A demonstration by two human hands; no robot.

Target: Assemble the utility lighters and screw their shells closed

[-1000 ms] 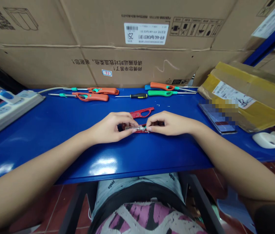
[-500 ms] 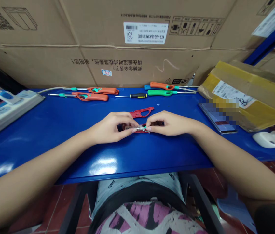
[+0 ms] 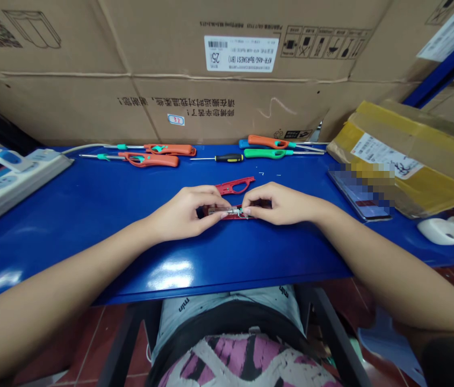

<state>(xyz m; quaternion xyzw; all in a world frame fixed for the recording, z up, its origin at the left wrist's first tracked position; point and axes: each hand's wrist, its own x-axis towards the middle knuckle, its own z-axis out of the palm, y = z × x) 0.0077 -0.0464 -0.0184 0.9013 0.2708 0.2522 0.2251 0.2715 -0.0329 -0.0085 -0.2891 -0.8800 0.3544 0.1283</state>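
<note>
My left hand (image 3: 190, 212) pinches a clear lighter fuel tank (image 3: 217, 211) between thumb and fingers, over a red lighter casing half (image 3: 235, 217) on the table. Close beside it, the fingertips of my right hand (image 3: 277, 204) are pinched together at the tank's valve end, where small white and green parts show. What exactly the right fingers grip is too small to make out. Just beyond my hands lies the other red casing half (image 3: 237, 186), with an oval trigger opening. My fingers hide much of the nearer half.
Orange lighters (image 3: 150, 159) lie at the back left, near a power strip (image 3: 9, 183). A screwdriver (image 3: 229, 158), a green lighter (image 3: 265, 153) and another orange lighter (image 3: 267, 141) lie along the back. To the right are a phone (image 3: 358, 196) and a taped carton (image 3: 416, 161).
Both hands stay in nearly the same place. The fingers have shifted slightly around the tank's valve end.
</note>
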